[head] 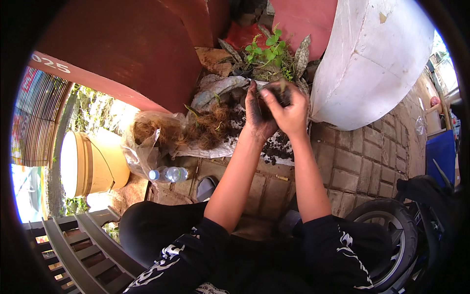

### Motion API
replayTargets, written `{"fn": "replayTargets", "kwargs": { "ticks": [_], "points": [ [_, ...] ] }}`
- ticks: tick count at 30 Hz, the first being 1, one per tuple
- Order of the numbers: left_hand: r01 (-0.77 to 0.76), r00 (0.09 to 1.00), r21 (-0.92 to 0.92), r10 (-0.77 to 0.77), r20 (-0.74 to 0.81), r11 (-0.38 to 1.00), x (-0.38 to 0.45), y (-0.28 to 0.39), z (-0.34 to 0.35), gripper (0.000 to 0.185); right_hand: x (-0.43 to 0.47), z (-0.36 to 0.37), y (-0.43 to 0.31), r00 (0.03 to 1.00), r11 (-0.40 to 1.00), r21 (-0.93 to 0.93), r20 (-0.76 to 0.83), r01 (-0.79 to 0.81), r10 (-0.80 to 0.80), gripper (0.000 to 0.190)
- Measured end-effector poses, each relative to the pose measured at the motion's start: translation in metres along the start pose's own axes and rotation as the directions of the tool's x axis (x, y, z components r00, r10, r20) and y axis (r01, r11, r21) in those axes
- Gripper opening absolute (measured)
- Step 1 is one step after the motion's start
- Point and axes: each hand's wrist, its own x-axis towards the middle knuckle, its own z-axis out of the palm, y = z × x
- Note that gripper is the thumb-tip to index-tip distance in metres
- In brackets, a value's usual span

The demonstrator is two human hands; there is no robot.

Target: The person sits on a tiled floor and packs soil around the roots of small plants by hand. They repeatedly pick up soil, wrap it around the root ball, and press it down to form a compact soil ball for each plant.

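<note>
My right hand [293, 112] is curled around a dark clump of soil [282, 97], blurred at its top. Close against it is my left hand [259, 115], its palm and fingers blackened with soil; whether it also grips the clump is hidden. Beneath both hands a white sack [224, 147] is spread on the paving, with loose dark soil [273, 149] scattered over it. Brown coconut fibre [211, 126] with small green shoots lies on the sack, left of my hands. Just beyond them stand potted plants with green leaves [271, 47].
A clear plastic bag of fibre [145, 136], a plastic water bottle [170, 174] and a yellow bucket [99, 161] stand or lie at left. A red wall [121, 55] and a white curved surface [371, 70] flank the spot. A motorcycle wheel [400, 235] is at lower right, a slatted metal bench [88, 246] at lower left.
</note>
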Motion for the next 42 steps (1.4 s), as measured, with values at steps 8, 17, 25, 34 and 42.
{"fn": "replayTargets", "kwargs": {
  "ticks": [8, 17, 25, 34, 42],
  "points": [
    [-0.330, 0.929, 0.507, 0.369, 0.027, 0.796, 0.009, -0.002, -0.023, 0.041, -0.004, 0.012, 0.004, 0.997, 0.990, 0.122, 0.014, -0.072, 0.070, 0.021],
    [-0.316, 0.898, 0.474, 0.420, -0.131, 0.822, 0.014, -0.011, -0.032, 0.045, -0.010, 0.022, 0.010, 0.986, 0.983, 0.083, -0.037, -0.161, 0.165, 0.019],
    [-0.325, 0.937, 0.254, 0.346, -0.042, 0.911, 0.003, -0.009, -0.031, 0.052, -0.013, 0.019, 0.020, 0.994, 0.966, 0.236, 0.046, -0.108, 0.100, 0.041],
    [-0.249, 0.945, 0.447, 0.316, -0.082, 0.859, 0.013, -0.013, -0.024, 0.054, -0.010, 0.024, 0.033, 0.682, 0.409, 0.794, 0.009, -0.449, 0.731, 0.053],
    [-0.029, 0.776, 0.977, 0.611, 0.156, -0.213, 0.018, -0.014, -0.030, 0.056, -0.026, 0.024, 0.053, 0.608, 0.096, 0.922, 0.166, -0.376, 0.776, 0.041]
  ]
}}
